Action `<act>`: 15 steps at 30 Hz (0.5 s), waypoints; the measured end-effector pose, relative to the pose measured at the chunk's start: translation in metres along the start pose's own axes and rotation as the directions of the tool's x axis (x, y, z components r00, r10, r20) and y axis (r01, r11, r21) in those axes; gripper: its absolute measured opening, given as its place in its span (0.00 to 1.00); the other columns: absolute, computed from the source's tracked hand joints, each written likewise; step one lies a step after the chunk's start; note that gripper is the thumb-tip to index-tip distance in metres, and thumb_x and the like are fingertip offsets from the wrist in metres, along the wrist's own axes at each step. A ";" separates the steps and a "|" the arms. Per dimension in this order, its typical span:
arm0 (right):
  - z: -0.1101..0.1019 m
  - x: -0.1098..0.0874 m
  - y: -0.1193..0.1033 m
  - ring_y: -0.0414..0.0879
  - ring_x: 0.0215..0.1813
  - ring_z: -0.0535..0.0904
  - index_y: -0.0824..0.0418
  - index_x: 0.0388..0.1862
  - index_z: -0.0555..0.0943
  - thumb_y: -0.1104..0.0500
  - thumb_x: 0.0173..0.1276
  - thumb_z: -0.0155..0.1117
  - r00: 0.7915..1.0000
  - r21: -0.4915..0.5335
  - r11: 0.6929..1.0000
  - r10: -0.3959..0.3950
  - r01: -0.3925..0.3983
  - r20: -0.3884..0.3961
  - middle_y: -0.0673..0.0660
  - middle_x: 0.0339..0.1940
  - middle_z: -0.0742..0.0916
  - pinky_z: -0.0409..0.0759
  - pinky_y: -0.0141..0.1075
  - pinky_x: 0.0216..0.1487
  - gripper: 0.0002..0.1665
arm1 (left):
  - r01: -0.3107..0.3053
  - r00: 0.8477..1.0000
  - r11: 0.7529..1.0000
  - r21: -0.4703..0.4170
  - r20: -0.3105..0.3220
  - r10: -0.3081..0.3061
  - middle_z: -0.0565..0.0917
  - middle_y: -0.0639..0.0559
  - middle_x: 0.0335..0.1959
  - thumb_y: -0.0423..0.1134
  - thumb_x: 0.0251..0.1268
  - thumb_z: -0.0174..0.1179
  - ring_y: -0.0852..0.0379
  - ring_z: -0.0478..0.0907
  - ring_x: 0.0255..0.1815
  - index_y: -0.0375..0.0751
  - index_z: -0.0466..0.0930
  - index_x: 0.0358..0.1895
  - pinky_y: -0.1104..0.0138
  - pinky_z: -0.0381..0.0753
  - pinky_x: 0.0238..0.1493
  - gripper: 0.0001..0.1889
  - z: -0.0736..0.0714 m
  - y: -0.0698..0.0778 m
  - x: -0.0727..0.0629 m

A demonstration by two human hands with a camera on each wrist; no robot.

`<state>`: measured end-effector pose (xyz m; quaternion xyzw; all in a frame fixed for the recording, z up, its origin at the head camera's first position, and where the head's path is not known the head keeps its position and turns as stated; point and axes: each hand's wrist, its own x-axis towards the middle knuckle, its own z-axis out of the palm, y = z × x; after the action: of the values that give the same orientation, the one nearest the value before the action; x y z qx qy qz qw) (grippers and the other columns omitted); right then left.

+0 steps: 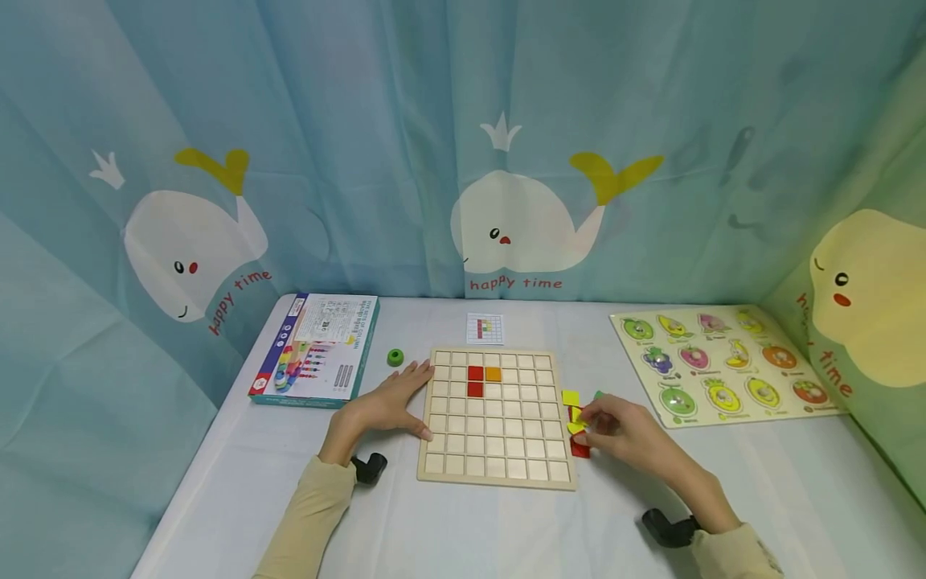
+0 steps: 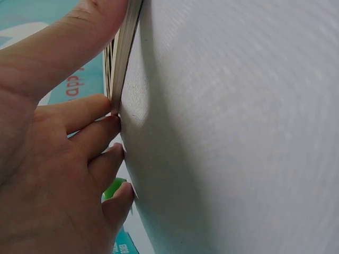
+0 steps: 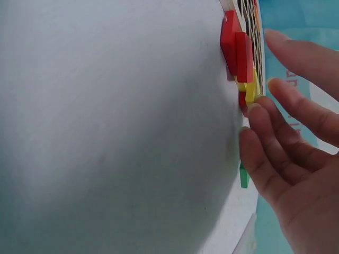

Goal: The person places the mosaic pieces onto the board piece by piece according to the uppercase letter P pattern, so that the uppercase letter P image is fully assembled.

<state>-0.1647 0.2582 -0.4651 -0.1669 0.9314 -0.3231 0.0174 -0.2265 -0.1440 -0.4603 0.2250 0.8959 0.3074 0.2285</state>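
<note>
A wooden grid board [image 1: 499, 485] lies on the table, with two red tiles [image 1: 475, 389] and one orange tile [image 1: 493, 374] in its upper left squares. Along its left edge rests my left hand [image 1: 391, 402], fingers extended and the thumb lower down; the left wrist view has thumb and fingertips at the board's side [image 2: 123, 69]. Beside the right edge, my right hand [image 1: 625, 430] reaches over loose tiles, with thumb and fingers apart. Close to its fingertips are yellow tiles [image 3: 251, 87] and red tiles [image 3: 243, 55]. A green tile [image 3: 243, 175] shows partly behind the fingers.
Behind the board lies a small pattern card [image 1: 485, 328]. A green bead [image 1: 395, 357] sits near the left hand, and a toy box [image 1: 318, 350] farther left. At the right is a fruit puzzle board [image 1: 723, 366]. A whale-print curtain [image 1: 405, 161] hangs behind the table.
</note>
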 end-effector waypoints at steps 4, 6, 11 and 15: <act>-0.002 -0.003 0.001 0.37 0.34 0.74 0.61 0.42 0.85 0.66 0.57 0.78 1.000 -0.004 1.000 -0.002 0.002 0.018 0.48 0.33 0.83 0.76 0.29 0.31 0.14 | 0.001 1.000 1.000 0.001 0.001 -0.001 0.46 0.42 0.86 0.45 0.52 0.80 0.42 0.38 0.87 0.34 0.49 0.83 0.46 0.38 0.86 0.59 0.000 0.000 0.000; -0.002 -0.004 0.002 0.36 0.33 0.74 0.61 0.41 0.85 0.66 0.57 0.78 1.000 -0.003 1.000 -0.007 0.007 0.030 0.47 0.32 0.83 0.76 0.29 0.31 0.14 | 0.002 1.000 1.000 0.002 0.001 -0.002 0.46 0.42 0.86 0.44 0.52 0.80 0.42 0.38 0.87 0.34 0.49 0.83 0.46 0.38 0.86 0.59 0.000 0.000 0.000; 0.000 -0.005 0.004 0.34 0.34 0.75 0.60 0.41 0.85 0.65 0.57 0.79 0.998 -0.001 1.000 -0.030 0.031 0.059 0.47 0.33 0.84 0.78 0.29 0.32 0.14 | 0.003 1.000 1.000 0.013 -0.003 -0.003 0.47 0.41 0.86 0.44 0.52 0.80 0.41 0.38 0.87 0.33 0.50 0.82 0.46 0.39 0.86 0.59 0.000 -0.001 -0.001; 0.001 -0.004 0.002 0.34 0.34 0.75 0.60 0.41 0.86 0.62 0.59 0.79 0.997 0.005 1.000 -0.018 0.018 0.075 0.47 0.33 0.85 0.78 0.29 0.33 0.13 | -0.003 1.000 1.000 0.016 -0.010 0.003 0.48 0.39 0.85 0.44 0.51 0.80 0.40 0.39 0.86 0.31 0.50 0.82 0.46 0.39 0.85 0.59 0.001 -0.001 -0.001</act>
<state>-0.1614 0.2606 -0.4678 -0.1873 0.9278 -0.3188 0.0497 -0.2259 -0.1450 -0.4613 0.2267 0.8991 0.3018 0.2216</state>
